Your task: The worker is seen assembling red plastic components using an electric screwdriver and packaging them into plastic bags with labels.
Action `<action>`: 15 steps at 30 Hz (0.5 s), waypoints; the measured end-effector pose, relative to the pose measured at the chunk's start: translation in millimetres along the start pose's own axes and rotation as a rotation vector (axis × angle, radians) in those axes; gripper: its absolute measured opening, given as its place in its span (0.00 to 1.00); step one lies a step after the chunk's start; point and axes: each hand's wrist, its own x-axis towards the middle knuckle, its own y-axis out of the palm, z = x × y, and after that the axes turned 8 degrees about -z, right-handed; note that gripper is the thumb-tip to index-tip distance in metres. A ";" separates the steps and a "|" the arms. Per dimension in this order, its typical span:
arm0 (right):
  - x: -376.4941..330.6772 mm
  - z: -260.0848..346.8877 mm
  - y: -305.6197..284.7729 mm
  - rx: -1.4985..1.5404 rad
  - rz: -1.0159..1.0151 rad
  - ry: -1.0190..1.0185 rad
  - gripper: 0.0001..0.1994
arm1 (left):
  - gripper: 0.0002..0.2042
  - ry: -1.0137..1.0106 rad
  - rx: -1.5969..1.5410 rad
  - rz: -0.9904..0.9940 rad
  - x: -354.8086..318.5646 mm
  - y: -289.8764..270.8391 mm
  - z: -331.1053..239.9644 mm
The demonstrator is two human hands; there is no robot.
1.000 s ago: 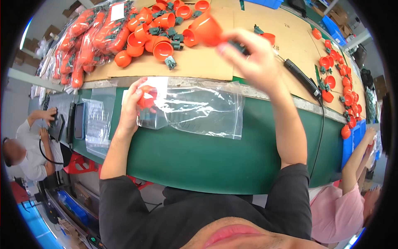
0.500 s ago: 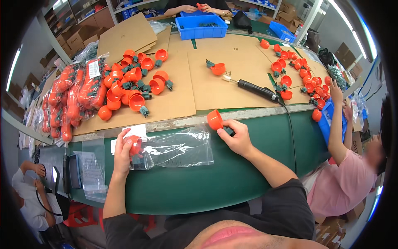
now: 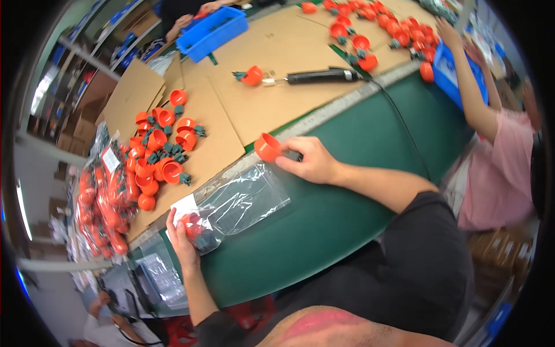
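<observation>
Currently, I judge bagging step: right hand [image 3: 312,162] pinching orange cup [image 3: 267,147] at frame centre; left hand [image 3: 184,234] gripping clear bag [image 3: 240,205] lower left. Next calls for aligning cup with bag mouth.

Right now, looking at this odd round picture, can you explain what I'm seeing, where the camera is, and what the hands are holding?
A wide fisheye camera worn on a person's head looks down at their bare hands, so straight edges bend. The right hand holds an orange cup-shaped part at the green table edge. The left hand grips the end of a clear plastic bag with orange parts inside. Cardboard sheets carry a pile of orange parts and a black hand tool. Another person's arm works on the right.
</observation>
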 end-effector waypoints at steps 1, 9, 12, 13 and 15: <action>4.5 5.5 -1.9 0.028 -0.003 0.038 0.11 | 0.25 0.002 -0.008 0.043 -0.7 -3.8 3.8; -1.1 -4.2 -3.3 0.118 -0.164 0.179 0.14 | 0.24 0.113 0.118 0.032 -16.3 48.3 12.4; 7.1 -18.2 -4.8 0.024 -0.336 0.128 0.14 | 0.26 0.152 0.211 0.014 4.1 63.5 11.2; 11.2 -18.1 -7.8 0.152 -0.375 0.198 0.14 | 0.26 0.253 0.150 0.021 11.8 69.2 12.5; 17.9 -11.7 -30.7 0.244 -0.334 0.373 0.13 | 0.26 0.227 0.320 -0.039 12.3 83.9 -11.4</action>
